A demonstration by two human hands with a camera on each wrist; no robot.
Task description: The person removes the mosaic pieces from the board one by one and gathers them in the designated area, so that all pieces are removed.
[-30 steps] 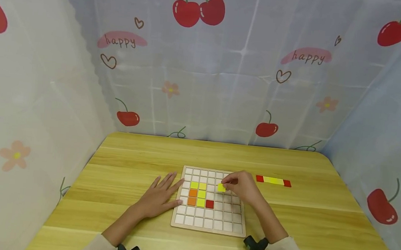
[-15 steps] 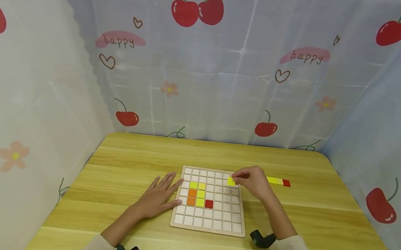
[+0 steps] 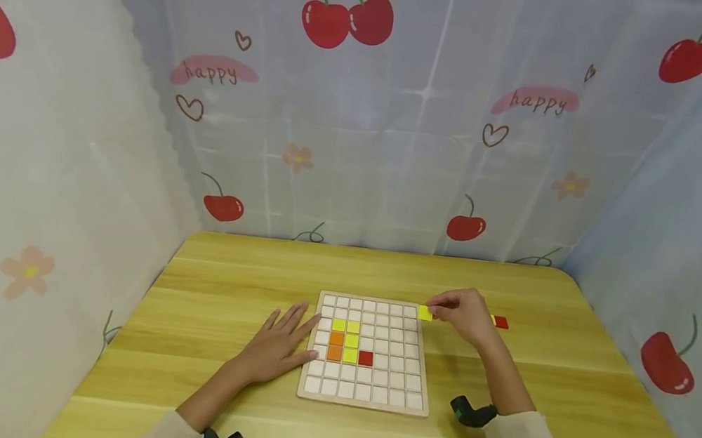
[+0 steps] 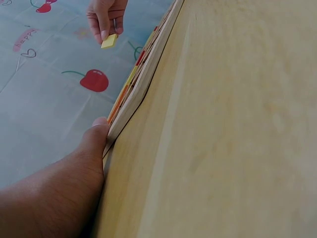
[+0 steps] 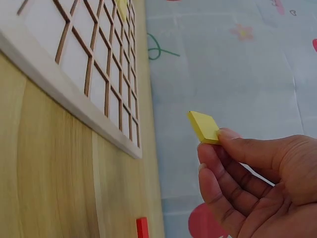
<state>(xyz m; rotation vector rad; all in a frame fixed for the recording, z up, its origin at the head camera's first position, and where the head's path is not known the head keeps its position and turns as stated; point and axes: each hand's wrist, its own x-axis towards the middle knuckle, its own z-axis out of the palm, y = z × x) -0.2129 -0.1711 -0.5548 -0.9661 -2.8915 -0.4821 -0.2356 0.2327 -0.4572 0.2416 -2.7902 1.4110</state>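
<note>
My right hand (image 3: 465, 317) pinches a yellow square tile (image 5: 204, 127) between thumb and fingertips. In the head view that tile overlaps the far right corner of the wooden grid board (image 3: 363, 405); the right wrist view shows it raised above the table. Fingers spread, my left hand (image 3: 278, 344) lies flat at the board's left edge, its thumb on the rim. Set in the board's cells are several yellow tiles (image 3: 351, 341), two orange tiles (image 3: 334, 352) and a red tile (image 3: 366, 358). White squares fill the other cells.
Right of the board, a row of tiles lies on the wooden table (image 3: 245, 265), mostly hidden by my right hand; a red tile (image 3: 502, 322) shows at its end. Cherry-print cloth (image 3: 387, 173) hangs behind and on both sides.
My right hand has moved right and slightly away from me, carrying the yellow tile from over the board to its far right corner. My left hand has stayed put.
</note>
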